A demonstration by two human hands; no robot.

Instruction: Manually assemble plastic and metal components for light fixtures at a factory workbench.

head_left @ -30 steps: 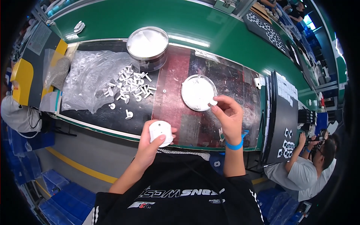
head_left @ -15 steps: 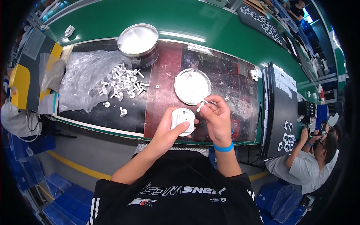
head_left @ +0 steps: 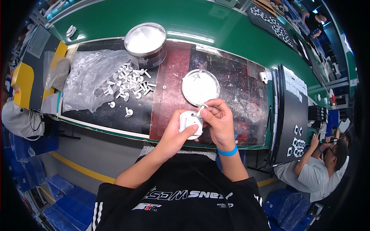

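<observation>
My left hand [head_left: 175, 136] grips a white plastic housing [head_left: 188, 121], rounded and flat, with the thumb pressed on its face. A small dark hole shows near the housing's top. Between the thumb and fingers of my right hand [head_left: 219, 121] is a white flat-headed pin [head_left: 201, 109]. The pin's lower end is at the housing's upper edge, near the hole; whether it has entered cannot be made out. Just beyond my hands lies a round shallow dish [head_left: 200, 86] with white contents.
A large tin [head_left: 150, 59] of white material stands behind. Several more white pins [head_left: 131, 82] lie left, beside a clear plastic bag [head_left: 84, 81]. Stacked dark boards [head_left: 291, 115] with white parts stand right. A co-worker [head_left: 318, 167] sits beyond them.
My right hand has moved left and brought the pin from beside the housing to its upper edge. My left hand still holds the housing. The view has shifted slightly.
</observation>
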